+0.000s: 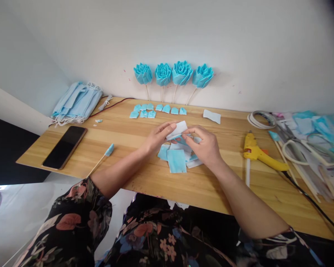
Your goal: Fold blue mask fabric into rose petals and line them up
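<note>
A small white-and-blue piece of mask fabric (178, 129) is held between both hands above the table. My left hand (163, 136) pinches it from the left, thumb on its white face. At its right edge, the fingers of my right hand (204, 142) close on the fabric, with a blue edge showing beneath. Several cut blue and white fabric squares (177, 161) lie in a loose pile just under the hands. Farther back, small folded blue fabric petals (166, 108) sit in rows. A single white fabric piece (212, 116) lies right of them.
Several blue fabric flowers (182, 73) on sticks lean against the wall. At left are stacked face masks (77, 102), a phone (65, 147) and a blue-tipped stick (109, 150). To the right lie a yellow glue gun (256, 150), tape rolls (261, 119), scissors (295, 151) and fabric scraps (323, 126).
</note>
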`<move>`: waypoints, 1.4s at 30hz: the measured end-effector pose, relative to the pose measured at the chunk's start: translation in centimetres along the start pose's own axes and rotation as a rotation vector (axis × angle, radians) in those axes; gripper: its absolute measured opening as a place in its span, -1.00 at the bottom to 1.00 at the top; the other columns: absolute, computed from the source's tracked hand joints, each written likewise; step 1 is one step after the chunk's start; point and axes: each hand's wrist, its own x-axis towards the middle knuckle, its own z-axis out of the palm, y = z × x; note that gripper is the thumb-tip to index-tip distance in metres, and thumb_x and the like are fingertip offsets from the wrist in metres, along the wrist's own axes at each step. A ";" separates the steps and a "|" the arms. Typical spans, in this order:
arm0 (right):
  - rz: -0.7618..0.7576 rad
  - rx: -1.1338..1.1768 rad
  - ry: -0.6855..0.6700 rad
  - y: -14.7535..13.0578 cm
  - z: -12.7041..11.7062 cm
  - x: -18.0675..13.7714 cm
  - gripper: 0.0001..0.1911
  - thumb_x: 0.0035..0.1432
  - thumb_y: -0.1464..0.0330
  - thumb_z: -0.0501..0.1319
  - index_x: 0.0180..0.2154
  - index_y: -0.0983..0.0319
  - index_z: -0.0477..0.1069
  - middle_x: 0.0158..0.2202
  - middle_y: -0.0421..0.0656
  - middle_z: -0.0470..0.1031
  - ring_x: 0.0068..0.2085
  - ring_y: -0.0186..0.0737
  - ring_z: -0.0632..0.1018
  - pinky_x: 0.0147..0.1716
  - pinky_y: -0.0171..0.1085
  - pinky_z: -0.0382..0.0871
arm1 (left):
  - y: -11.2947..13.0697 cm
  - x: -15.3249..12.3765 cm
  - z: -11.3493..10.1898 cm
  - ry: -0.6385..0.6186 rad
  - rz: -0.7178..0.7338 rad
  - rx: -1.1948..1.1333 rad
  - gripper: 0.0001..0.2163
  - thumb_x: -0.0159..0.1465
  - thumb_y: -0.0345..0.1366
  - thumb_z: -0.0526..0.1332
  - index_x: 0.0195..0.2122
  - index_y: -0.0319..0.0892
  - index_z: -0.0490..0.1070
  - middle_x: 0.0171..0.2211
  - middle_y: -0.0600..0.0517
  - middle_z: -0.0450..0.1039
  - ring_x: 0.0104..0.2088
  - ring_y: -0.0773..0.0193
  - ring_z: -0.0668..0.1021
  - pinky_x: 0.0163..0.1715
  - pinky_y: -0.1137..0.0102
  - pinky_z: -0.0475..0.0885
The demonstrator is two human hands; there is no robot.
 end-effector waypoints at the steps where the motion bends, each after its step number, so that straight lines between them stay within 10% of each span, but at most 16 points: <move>1: -0.001 -0.004 0.005 0.0 0.0 0.0 -0.94 0.17 0.40 0.26 -0.36 0.14 0.50 -0.29 -0.18 0.62 -0.21 -0.17 0.60 -0.18 -0.16 0.45 | 0.1 -0.1 0.1 0.012 0.012 0.040 -0.53 0.19 -0.08 0.35 0.07 -0.22 0.48 -0.16 -0.13 0.59 -0.31 0.25 0.59 -0.29 0.36 0.48; 9: 0.112 0.101 0.004 -0.1 0.3 0.0 -0.92 0.09 0.38 0.31 -0.31 0.13 0.45 -0.29 -0.19 0.60 -0.22 -0.18 0.60 -0.13 -0.13 0.47 | 0.1 -0.2 0.2 0.112 0.080 0.235 -0.50 0.08 -0.41 0.39 0.09 -0.18 0.47 -0.44 0.08 0.51 -0.53 0.42 0.46 -0.42 0.44 0.40; 16: 0.362 0.523 -0.153 0.5 -0.1 0.3 -0.30 0.03 0.27 0.38 0.21 0.05 0.27 -0.13 -0.16 0.61 -0.19 -0.18 0.59 -0.19 -0.14 0.52 | -0.4 -0.2 0.0 0.095 0.114 0.274 -0.51 0.08 -0.45 0.36 0.09 -0.13 0.49 -0.31 0.04 0.55 -0.51 0.42 0.46 -0.39 0.43 0.39; 21: 0.436 0.530 -0.180 0.3 -0.1 0.2 -0.36 0.05 0.33 0.34 0.19 0.05 0.33 -0.37 -0.27 0.51 -0.40 -0.29 0.50 -0.43 -0.26 0.45 | -0.2 -0.4 0.0 0.093 0.072 0.208 -0.48 0.06 -0.49 0.35 0.08 -0.08 0.50 -0.23 0.01 0.57 -0.42 0.38 0.49 -0.31 0.42 0.41; 27: 0.424 0.610 -0.035 0.1 0.1 0.2 -0.44 0.09 0.29 0.32 0.15 0.04 0.35 -0.23 -0.20 0.54 -0.22 -0.23 0.55 -0.21 -0.17 0.56 | 0.9 -0.2 0.2 0.136 0.130 -0.040 -0.41 0.14 -0.31 0.40 0.22 -0.05 0.35 -0.23 0.02 0.55 -0.36 0.36 0.52 -0.28 0.40 0.43; 32: 0.357 0.553 0.001 0.2 0.2 0.2 -0.45 0.14 0.25 0.28 0.17 0.00 0.31 -0.20 -0.18 0.51 -0.19 -0.19 0.54 -0.18 -0.11 0.57 | -0.2 -0.1 0.6 -0.099 -0.041 -0.123 -0.59 0.08 -0.08 0.45 -0.14 -0.24 0.56 -0.20 -0.13 0.59 -0.13 0.13 0.59 -0.15 0.28 0.46; 42: 0.400 0.561 0.010 0.0 0.1 0.2 -0.55 0.13 0.24 0.30 0.08 0.05 0.41 -0.41 -0.27 0.38 -0.37 -0.26 0.49 -0.31 -0.18 0.52 | -0.8 0.2 0.3 -0.048 -0.062 -0.100 -0.76 0.21 -0.15 0.35 -0.32 -0.26 0.60 -0.31 -0.12 0.63 -0.20 0.15 0.62 -0.19 0.29 0.46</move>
